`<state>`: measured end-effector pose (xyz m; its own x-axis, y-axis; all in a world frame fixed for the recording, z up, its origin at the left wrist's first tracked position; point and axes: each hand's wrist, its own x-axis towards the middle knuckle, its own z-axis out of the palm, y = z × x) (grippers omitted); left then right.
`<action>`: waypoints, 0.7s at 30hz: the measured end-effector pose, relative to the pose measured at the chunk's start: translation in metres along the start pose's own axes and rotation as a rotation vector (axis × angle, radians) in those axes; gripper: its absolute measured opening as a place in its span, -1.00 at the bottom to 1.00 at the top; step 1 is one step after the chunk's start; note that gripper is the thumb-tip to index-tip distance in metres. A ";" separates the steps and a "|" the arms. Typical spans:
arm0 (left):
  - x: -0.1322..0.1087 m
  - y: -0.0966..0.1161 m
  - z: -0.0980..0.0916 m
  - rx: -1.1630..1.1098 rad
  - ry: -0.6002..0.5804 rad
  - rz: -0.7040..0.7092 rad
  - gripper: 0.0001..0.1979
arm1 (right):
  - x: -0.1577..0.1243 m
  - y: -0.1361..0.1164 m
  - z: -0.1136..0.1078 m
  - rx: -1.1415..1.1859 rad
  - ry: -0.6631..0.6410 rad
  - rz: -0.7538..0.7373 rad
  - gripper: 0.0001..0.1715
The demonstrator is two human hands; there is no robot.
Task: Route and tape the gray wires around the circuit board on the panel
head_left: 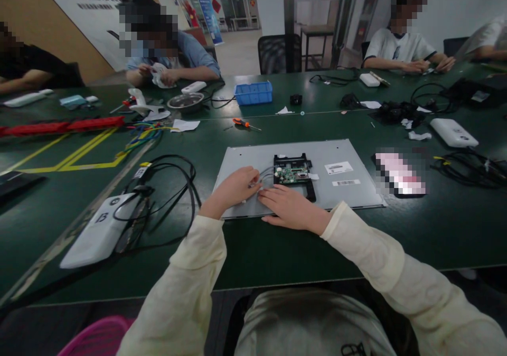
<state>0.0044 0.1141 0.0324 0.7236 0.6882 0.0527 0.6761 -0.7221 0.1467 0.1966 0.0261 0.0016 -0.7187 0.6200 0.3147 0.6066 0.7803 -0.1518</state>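
As both cream sleeves [198, 246] reach up from the lower part of the frame, the two hands meet near its centre, over the left part of a flat grey panel [328, 193]. The left hand [237, 186] has its fingers curled and the thumb drawn in close, beside thin wires [266, 171] leading to a green circuit board [293, 172]; I cannot tell whether it grips one. The right hand [291, 208] is palm down, fingers stretched leftward and close together, the thumb by the panel's near edge; what is under it is hidden.

The panel lies flat at mid-frame on the green desk [253, 261], with a band of desk between its near edge and the desk's front edge. A phone [400, 174] sits just beside the panel's right edge. On the left, looped black cable [193, 175] leaves only a narrow strip. Past the far edge, more green surface runs up to an orange-handled screwdriver [246, 124] and a blue basket [253, 93] at upper centre.
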 end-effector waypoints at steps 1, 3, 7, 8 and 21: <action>0.000 -0.001 0.001 0.005 -0.001 0.002 -0.87 | 0.000 0.000 0.001 0.000 0.004 0.001 -0.41; -0.001 -0.002 0.003 0.007 -0.005 -0.001 -0.88 | 0.000 -0.001 0.002 0.001 0.012 0.006 -0.43; -0.003 -0.004 0.003 -0.025 -0.005 -0.026 -0.88 | -0.002 -0.003 0.002 0.010 0.021 0.015 -0.47; -0.003 -0.005 0.003 -0.038 -0.003 -0.030 -0.86 | -0.003 -0.003 0.001 0.014 0.022 0.014 -0.47; -0.007 -0.022 0.012 -0.199 -0.005 -0.027 -0.72 | -0.002 -0.002 -0.006 0.015 0.020 -0.008 -0.53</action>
<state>-0.0138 0.1247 0.0171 0.7065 0.7065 0.0412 0.6548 -0.6747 0.3406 0.1990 0.0226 0.0064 -0.7167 0.6117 0.3349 0.5953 0.7868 -0.1630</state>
